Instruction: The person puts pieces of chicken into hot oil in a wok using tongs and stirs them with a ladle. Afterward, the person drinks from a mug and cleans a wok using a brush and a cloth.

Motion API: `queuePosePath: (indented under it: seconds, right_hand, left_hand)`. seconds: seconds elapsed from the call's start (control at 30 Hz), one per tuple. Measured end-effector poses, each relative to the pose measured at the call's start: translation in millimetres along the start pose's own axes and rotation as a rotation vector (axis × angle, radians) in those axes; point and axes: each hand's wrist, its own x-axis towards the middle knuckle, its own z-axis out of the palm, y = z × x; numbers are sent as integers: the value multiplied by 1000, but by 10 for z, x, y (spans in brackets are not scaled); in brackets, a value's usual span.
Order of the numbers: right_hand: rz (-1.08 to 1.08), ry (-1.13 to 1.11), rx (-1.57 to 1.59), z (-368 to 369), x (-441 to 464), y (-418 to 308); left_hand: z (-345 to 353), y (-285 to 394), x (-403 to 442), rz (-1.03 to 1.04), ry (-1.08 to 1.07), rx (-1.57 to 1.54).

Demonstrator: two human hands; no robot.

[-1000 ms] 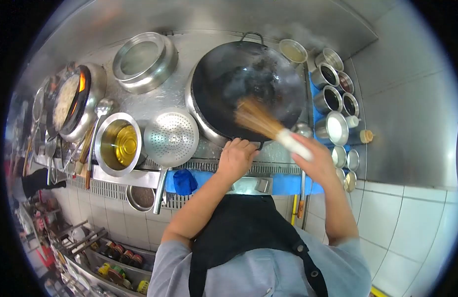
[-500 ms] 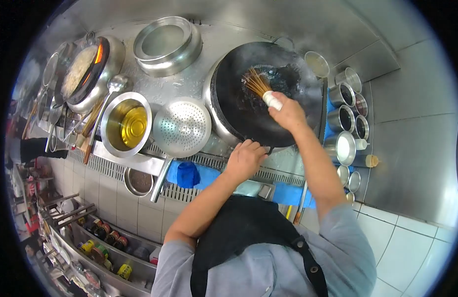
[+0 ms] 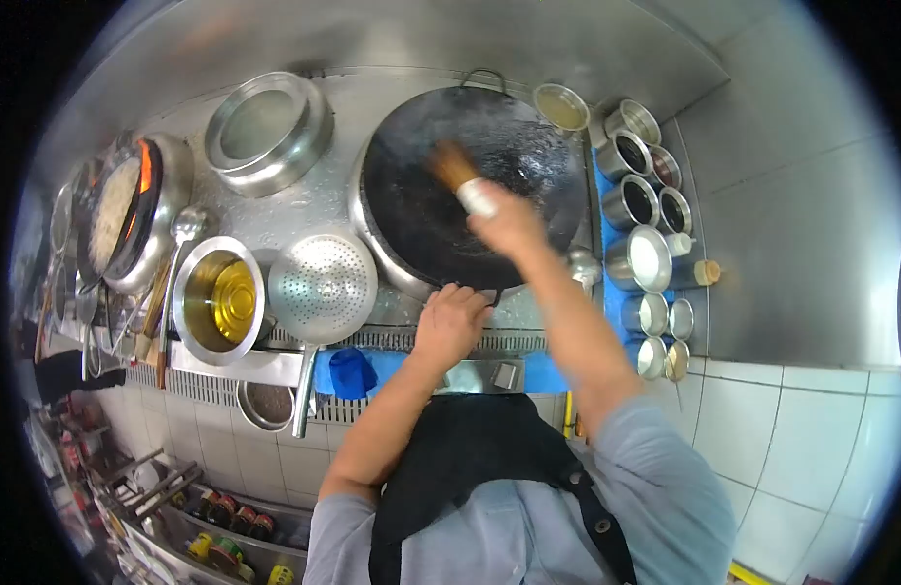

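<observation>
My right hand (image 3: 510,222) is closed around the white-wrapped grip of a bamboo wok brush (image 3: 454,168), whose bristles are smeared by motion. The brush is over the inside of a large black wok (image 3: 411,219), toward its left side. Wet, shiny patches show on the wok's right inner wall. At the wok's near rim, my left hand (image 3: 452,322) has its fingers curled over the edge by the handle; a cloth there, if any, is hidden. Just left of that hand lies a perforated metal strainer (image 3: 324,286) with its long handle pointing toward me.
A steel pot of yellow oil (image 3: 184,310) stands left of the strainer, with a ladle (image 3: 190,224) behind it. Farther left, flame shows at another wok (image 3: 173,219). Several seasoning containers (image 3: 641,257) line the right side. A blue cloth (image 3: 352,373) lies at the front edge.
The brush has swept left across the wok in my right hand. My left hand stays at the near rim. The camera view has shifted, and the wok now appears farther left.
</observation>
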Motion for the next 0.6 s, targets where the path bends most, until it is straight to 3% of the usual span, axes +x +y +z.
queuePosePath:
  seconds: [0.1, 0.2, 0.3, 0.33, 0.4, 0.43, 0.53, 0.6]
  right_hand:
    - [-145, -206, -78, -62, -636, -161]
    - [-257, -243, -190, -555, -1000, 558]
    - [143, -221, -343, -1150, -557, 760]
    - [86, -60, -347, -1054, -365, 803]
    - [37, -17, -171, -758, -164, 622]
    - [90, -20, -241, -609, -213, 357]
    - [-52, -199, -261, -362, -699, 112]
    - [-180, -266, -330, -653, -1169, 307]
  left_hand:
    - [10, 17, 55, -4, 0, -30]
    - [5, 10, 19, -27, 28, -56]
    - [-7, -30, 11, -4, 20, -39]
    - [17, -35, 5, -15, 22, -44]
    - [21, -15, 10, -29, 37, -58]
    - [30, 0, 5, -36, 41, -66]
    - [45, 15, -5, -44, 64, -63]
    - [59, 0, -14, -25, 86, -73]
